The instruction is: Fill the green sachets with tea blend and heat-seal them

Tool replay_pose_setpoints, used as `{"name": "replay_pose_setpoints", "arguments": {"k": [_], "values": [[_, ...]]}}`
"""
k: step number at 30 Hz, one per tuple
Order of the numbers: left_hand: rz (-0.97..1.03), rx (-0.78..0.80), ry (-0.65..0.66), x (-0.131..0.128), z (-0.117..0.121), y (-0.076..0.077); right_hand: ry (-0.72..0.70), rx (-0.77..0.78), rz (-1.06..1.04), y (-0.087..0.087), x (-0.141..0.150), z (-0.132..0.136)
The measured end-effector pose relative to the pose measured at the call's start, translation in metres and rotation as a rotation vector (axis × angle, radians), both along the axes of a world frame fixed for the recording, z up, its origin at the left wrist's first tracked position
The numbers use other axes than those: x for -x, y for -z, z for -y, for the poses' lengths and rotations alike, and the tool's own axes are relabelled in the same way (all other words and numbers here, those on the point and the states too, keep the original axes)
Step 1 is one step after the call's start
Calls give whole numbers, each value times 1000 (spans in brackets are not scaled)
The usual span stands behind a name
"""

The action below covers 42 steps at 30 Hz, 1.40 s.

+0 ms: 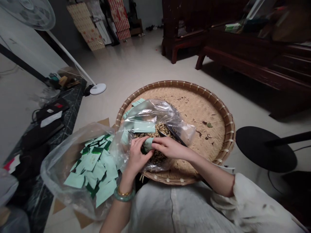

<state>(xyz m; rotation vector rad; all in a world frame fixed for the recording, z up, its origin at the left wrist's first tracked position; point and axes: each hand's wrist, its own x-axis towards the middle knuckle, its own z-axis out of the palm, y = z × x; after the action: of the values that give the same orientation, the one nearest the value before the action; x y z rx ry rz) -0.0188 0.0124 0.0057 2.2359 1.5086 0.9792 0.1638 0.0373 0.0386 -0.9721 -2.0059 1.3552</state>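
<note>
My left hand (138,152) curls around a small pale green packet (148,144), thumb and fingers on its sides. The fingertips of my right hand (167,147) pinch the packet's upper right edge. Both hands are over an open clear plastic bag (157,110) on a round woven bamboo tray (194,100). Inside the bag lies a loose dried mix (159,157) of dark and yellowish bits. A flat stack of pale green packets (144,126) rests at the bag's far left side. A dark long-handled tool (175,135), its kind unclear, leans in the mix.
Left of the tray, another clear plastic bag (55,171) holds many pale green packets (97,166). A white standing fan (98,89) is at the far left. A black round base (266,149) stands right of the tray. Dark wooden furniture (243,61) lines the back right.
</note>
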Motion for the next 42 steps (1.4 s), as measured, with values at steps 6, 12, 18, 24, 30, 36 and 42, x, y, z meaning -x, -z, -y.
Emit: {"name": "replay_pose_setpoints", "arguments": {"k": [6,12,18,24,30,36,42], "values": [[158,80,-123,8,-3,2,269,71,-210,10,-16,-4],[281,126,-206,11,0,4,-21,-96,497,41,-11,8],[321,136,-196,13,3,5,-11,-176,456,57,9,0],[354,162,-202,15,3,11,7,-176,288,70,7,-5],[376,170,-200,15,3,13,21,-219,272,66,11,-6],[378,157,-204,14,4,11,85,-166,234,60,8,-6],[350,126,-179,12,3,7,229,-29,119,38,-15,-8]]}}
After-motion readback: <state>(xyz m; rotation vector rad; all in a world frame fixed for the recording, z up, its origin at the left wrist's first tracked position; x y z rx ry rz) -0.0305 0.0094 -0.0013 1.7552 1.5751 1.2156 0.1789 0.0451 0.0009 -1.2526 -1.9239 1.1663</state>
